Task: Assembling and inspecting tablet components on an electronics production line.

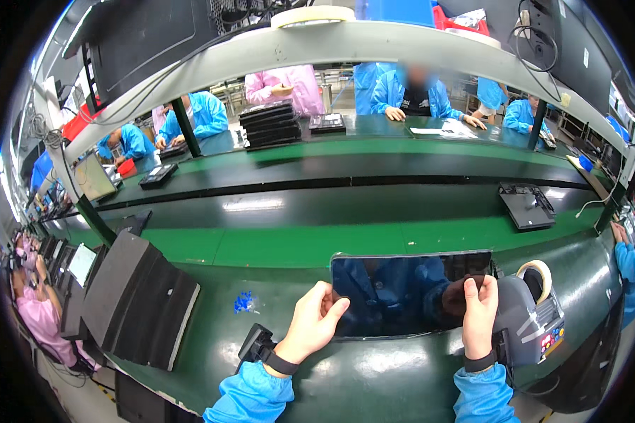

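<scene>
A dark, glossy flat screen panel point(395, 296) is held up between my two hands, its face reflecting blue sleeves. My left hand point(313, 321) grips its left edge, thumb in front and fingers curled behind. At the right side, my right hand point(480, 314) pinches the panel near its upper right part. Both wrists wear black straps, the left one with a small black device point(255, 341) on it. Close beside my right hand stands a grey tape dispenser point(525, 321) with a roll of tape point(535, 280) and coloured buttons.
Black foam slabs point(141, 299) are stacked at the left, with small blue bits point(245, 302) beside them. A black frame-like unit point(528, 206) lies on the conveyor point(402, 201) at the far right. A metal shelf bar point(317, 46) crosses overhead; several people work beyond.
</scene>
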A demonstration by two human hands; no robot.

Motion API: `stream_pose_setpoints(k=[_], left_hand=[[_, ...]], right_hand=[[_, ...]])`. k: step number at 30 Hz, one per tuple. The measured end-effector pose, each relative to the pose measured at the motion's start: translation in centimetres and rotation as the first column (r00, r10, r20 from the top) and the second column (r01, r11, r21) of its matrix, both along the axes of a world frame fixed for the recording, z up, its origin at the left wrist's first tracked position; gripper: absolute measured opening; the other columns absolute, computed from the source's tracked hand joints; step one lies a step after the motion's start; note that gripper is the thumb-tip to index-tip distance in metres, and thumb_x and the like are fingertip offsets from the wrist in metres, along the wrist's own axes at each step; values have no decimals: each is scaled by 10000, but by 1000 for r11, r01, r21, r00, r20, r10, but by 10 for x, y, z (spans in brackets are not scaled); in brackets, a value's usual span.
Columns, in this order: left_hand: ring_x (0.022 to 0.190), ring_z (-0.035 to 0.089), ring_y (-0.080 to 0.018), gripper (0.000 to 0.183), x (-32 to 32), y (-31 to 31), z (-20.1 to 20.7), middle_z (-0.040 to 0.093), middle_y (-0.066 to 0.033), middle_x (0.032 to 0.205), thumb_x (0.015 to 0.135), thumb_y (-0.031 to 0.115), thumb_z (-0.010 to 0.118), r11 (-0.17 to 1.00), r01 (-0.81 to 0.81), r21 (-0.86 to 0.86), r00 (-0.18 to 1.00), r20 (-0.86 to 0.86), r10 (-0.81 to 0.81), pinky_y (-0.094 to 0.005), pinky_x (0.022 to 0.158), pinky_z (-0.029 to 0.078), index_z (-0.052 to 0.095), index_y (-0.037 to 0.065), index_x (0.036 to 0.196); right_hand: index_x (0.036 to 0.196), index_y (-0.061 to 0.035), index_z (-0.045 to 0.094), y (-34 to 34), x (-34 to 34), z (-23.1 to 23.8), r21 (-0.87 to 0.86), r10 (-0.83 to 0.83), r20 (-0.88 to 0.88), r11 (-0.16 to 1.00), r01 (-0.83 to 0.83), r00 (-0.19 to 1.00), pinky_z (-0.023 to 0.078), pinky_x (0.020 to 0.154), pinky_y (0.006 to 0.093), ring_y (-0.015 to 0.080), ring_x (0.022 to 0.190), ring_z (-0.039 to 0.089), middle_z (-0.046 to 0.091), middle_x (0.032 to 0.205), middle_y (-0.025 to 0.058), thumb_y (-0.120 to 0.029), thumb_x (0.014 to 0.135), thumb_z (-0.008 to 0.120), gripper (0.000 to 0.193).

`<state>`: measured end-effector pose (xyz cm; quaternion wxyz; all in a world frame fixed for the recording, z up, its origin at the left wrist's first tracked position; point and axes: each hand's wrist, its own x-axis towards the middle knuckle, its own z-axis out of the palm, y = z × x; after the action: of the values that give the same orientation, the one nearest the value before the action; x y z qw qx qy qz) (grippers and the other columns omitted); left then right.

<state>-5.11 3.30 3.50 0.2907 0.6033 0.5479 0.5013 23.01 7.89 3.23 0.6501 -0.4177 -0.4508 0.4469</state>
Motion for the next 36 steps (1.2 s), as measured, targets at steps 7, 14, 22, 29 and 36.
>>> stream_pose_setpoints(k=[7, 14, 22, 29, 36], left_hand=[[974, 507, -115, 125, 21, 16, 15, 544, -65, 1100, 894, 52, 579, 991, 35, 131, 835, 541, -101, -277, 839, 433, 553, 21, 1011], [855, 528, -95, 148, 34, 33, -8, 594, -13, 921, 914, 73, 573, 980, -124, 158, 862, 506, 28, -246, 823, 429, 560, 9, 1047], [846, 516, -85, 145, 34, 26, -11, 589, -13, 909, 930, 116, 564, 971, -165, 171, 879, 472, 66, -237, 805, 424, 563, 4, 1020], [831, 509, -81, 132, 32, 23, -9, 585, -7, 899, 931, 108, 556, 963, -167, 211, 894, 443, 58, -237, 793, 425, 564, 9, 1019], [812, 496, -83, 252, 26, 28, 1, 561, -7, 894, 915, 52, 552, 972, -55, 226, 915, 402, -42, -226, 780, 418, 514, 19, 1162]], right_hand=[[933, -27, 485, 14, -2, -17, 302, -184, 43, 939, 162, 982, 459, 606, 234, 108, 658, 531, 573, 796, 45, -81, 902, 580, 114], [950, -38, 464, 14, -14, -26, 252, -131, -53, 957, 140, 990, 435, 544, 235, 107, 617, 508, 562, 775, 44, -153, 907, 609, 190], [930, -30, 511, 23, 0, -44, 190, -194, 101, 967, 172, 976, 439, 643, 227, 80, 695, 495, 543, 820, 12, -143, 908, 604, 148], [890, -36, 510, 13, -4, -26, 150, -93, 61, 985, 83, 994, 393, 520, 209, 73, 599, 471, 542, 735, 17, -231, 895, 639, 234], [875, -43, 488, 17, -7, -32, 216, -174, 6, 962, 169, 985, 334, 456, 209, 67, 524, 420, 502, 649, 3, -292, 883, 656, 301]])
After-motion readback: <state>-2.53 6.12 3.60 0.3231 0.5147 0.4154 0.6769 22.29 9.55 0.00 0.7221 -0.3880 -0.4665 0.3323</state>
